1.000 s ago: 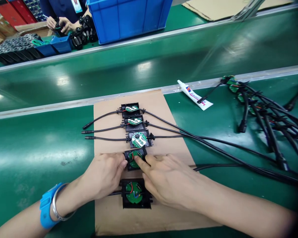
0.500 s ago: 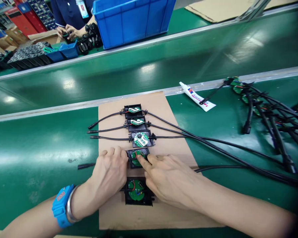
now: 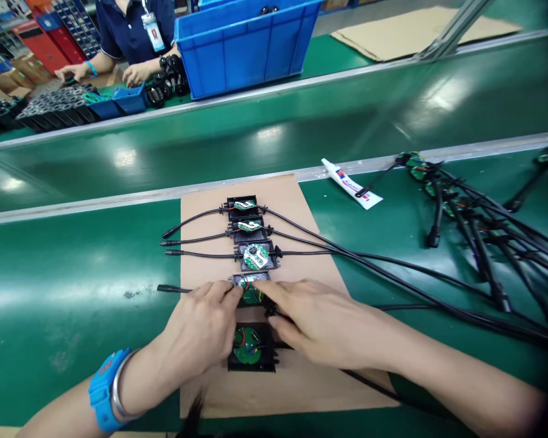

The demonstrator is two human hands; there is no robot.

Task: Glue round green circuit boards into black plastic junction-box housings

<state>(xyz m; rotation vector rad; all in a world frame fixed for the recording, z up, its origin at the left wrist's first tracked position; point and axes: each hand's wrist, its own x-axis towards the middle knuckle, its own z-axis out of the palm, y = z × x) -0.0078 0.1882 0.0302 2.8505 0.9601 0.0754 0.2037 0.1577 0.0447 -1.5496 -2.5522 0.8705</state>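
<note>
A row of black plastic housings lies on the cardboard sheet [image 3: 296, 389], each with a round green circuit board. At the fourth housing from the back, my left hand [image 3: 201, 328] is closed, fingertips on the left edge of its circuit board [image 3: 251, 295]. My right hand [image 3: 315, 322] reaches the same board from the right; its index finger touches the board, and a black cable [image 3: 270, 310] sits between thumb and fingers. Nearer me is another housing [image 3: 269, 359] with its board inside. Behind are three housings, their boards bearing white strips, such as the third board [image 3: 256, 257].
A white tube [image 3: 351, 184] lies to the right of the cardboard. Tangled black cables with boards [image 3: 466, 213] cover the bench's right side. Across the bench, a co-worker [image 3: 137, 36] sits behind a blue crate [image 3: 246, 52] and black parts [image 3: 55, 106].
The fourth board has tilted in its housing. My right hand has shifted right, now gripping the cable; my left fingertips have moved onto the board. The co-worker's hands have moved apart.
</note>
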